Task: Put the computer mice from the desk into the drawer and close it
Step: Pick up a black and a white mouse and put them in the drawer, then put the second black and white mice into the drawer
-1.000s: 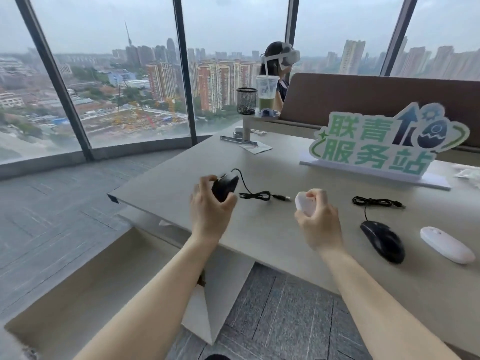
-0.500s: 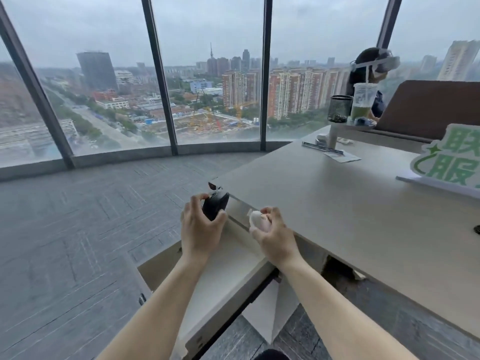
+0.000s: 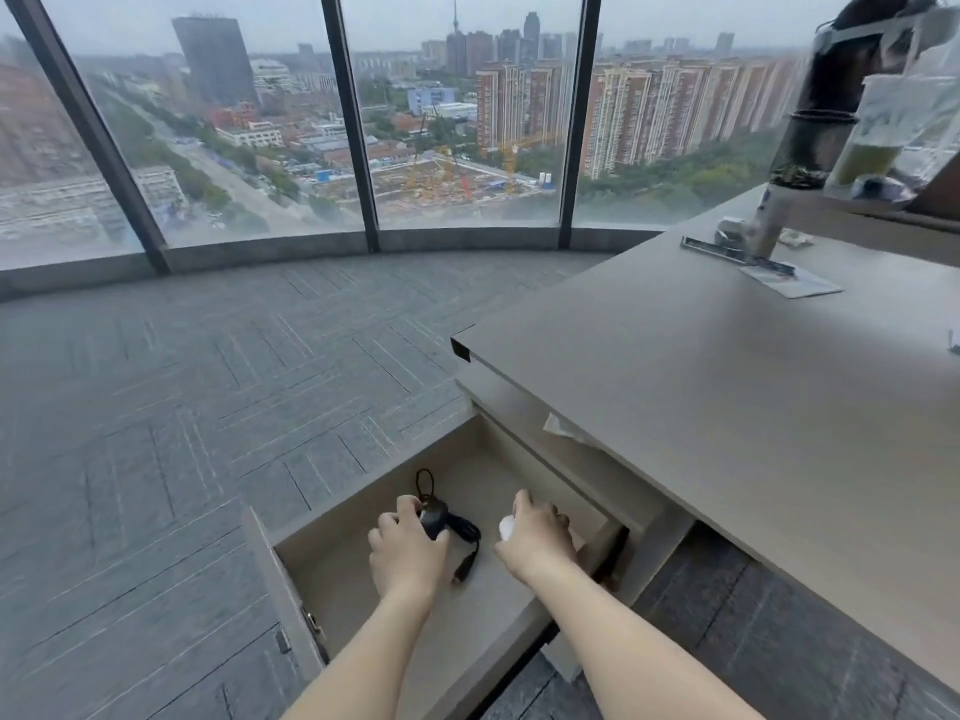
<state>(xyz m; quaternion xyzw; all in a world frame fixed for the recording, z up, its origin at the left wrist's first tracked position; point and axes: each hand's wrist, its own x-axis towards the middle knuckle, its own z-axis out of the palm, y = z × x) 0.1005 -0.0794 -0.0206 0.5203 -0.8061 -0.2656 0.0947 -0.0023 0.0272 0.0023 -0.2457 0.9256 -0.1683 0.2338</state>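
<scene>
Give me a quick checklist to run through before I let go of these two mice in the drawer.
1. Pale wooden drawer open: ok.
2. Left hand with the black corded mouse inside the drawer: ok.
3. Right hand with the small white mouse inside the drawer: ok.
4. Black cable fully inside the drawer walls: ok.
5. Mice resting on the drawer floor: cannot tell.
6. Remaining mice on the beige desk: cannot tell, out of view.
</scene>
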